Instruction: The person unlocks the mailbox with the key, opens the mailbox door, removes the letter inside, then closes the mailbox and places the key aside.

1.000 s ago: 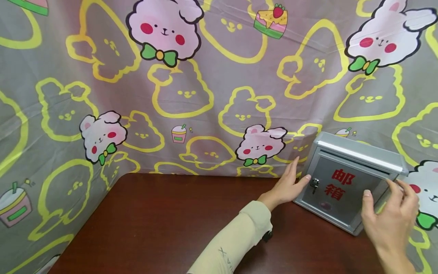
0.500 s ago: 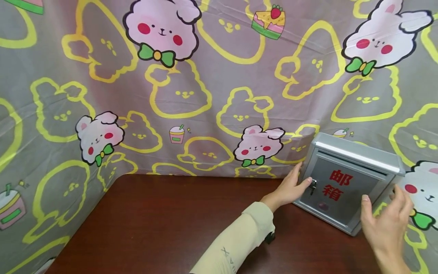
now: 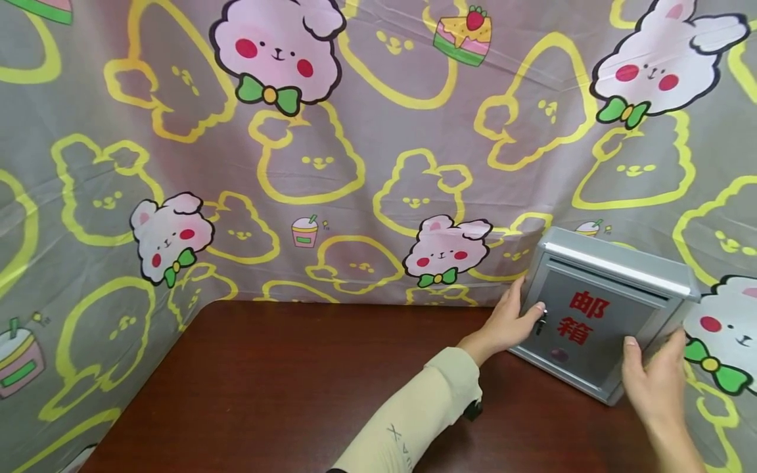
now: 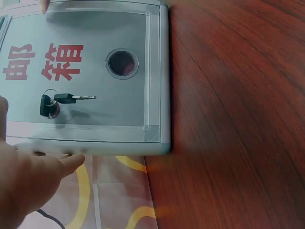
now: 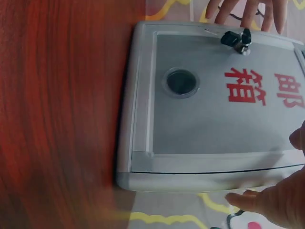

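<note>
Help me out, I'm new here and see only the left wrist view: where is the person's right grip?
Observer: The right grip is at the metal box's side opposite the lock, with its thumb toward the front.
Operator: Lovely! I see only scraps of the backdrop. What pictures are on it?
Observer: The head view shows the patterned fabric printed with rabbit faces wearing green bows, among other designs.
Operator: And what covers the left arm?
Observer: A pale sleeve with dark lettering on it.
</note>
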`<state>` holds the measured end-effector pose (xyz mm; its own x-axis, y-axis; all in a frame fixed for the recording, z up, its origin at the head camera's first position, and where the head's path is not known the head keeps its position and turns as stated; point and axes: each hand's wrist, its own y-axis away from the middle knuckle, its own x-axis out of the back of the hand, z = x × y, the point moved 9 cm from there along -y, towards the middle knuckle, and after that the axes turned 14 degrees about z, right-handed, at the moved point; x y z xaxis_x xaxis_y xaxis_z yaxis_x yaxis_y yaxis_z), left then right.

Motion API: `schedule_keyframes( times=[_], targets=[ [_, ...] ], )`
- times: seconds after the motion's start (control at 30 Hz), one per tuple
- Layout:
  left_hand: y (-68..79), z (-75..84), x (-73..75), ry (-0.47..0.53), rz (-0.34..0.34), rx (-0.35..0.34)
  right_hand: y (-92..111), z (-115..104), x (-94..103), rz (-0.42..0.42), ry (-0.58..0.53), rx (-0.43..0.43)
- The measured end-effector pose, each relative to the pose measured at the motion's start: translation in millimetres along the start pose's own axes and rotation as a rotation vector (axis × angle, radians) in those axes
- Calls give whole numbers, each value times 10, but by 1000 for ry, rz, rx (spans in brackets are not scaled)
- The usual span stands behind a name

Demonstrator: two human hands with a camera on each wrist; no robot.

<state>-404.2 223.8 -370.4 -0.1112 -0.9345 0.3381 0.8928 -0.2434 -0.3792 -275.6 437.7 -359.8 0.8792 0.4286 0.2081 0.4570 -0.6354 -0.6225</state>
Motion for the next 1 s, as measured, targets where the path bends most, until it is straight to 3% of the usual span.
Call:
schedule_keyframes(
  times=[0.17, 0.4, 0.77, 1.0],
  targets=[
    [-4, -20, 3, -71, 26, 10, 34, 145, -57, -71, 39, -61],
    [-26, -15, -33, -96, 39, -1, 49, 184, -48, -78, 40, -83],
    [-47, -12, -15, -86, 117, -10, 67, 130, -21, -41, 40, -55],
    [-30, 33, -14, -177, 155, -53, 92, 144, 5, -55, 66, -82]
  ],
)
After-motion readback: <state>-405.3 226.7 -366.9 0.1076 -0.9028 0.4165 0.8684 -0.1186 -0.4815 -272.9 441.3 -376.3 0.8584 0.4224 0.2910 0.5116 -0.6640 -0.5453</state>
